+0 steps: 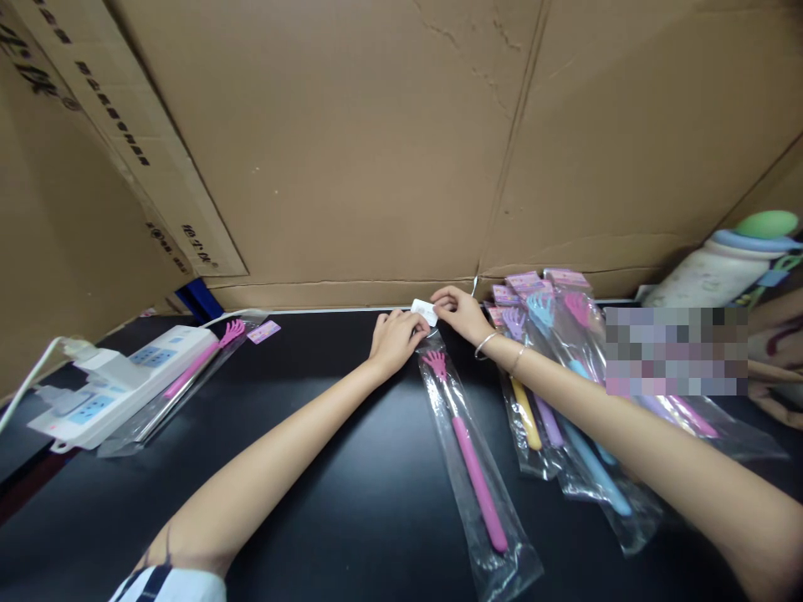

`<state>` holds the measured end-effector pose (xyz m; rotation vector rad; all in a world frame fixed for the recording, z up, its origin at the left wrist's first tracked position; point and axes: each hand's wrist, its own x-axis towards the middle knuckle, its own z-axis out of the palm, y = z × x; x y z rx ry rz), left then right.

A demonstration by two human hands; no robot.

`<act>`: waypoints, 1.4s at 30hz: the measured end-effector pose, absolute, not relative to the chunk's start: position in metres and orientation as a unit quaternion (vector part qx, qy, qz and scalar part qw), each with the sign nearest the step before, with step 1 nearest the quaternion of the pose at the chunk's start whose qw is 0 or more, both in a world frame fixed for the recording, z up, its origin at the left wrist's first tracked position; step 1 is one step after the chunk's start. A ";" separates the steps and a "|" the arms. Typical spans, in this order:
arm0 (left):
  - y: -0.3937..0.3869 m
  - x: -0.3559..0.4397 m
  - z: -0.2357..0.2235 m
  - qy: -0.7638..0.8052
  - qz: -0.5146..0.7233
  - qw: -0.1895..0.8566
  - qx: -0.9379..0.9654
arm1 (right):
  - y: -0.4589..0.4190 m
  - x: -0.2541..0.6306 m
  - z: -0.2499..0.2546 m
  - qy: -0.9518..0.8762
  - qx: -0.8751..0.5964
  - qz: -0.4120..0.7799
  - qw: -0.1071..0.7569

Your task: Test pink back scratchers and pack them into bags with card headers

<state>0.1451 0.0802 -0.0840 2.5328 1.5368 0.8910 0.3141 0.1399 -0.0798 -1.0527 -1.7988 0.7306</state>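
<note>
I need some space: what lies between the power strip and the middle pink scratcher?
Another bagged pink scratcher alongside the strip, then black tabletop crossed by the left forearm, in the head view.

Bright pink handle (480, 485), black tabletop (301, 502), plain brown cardboard (351, 150)

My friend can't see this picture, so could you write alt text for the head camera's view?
Left hand and right hand touch a small white card at the top of a bagged pink back scratcher on a black table. More bagged scratchers lie to the right, and another by a power strip at left.
</note>
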 end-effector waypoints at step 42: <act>0.080 0.140 -0.080 0.566 0.366 0.039 0.738 | 0.135 0.331 -0.075 -0.824 -0.357 0.277 0.341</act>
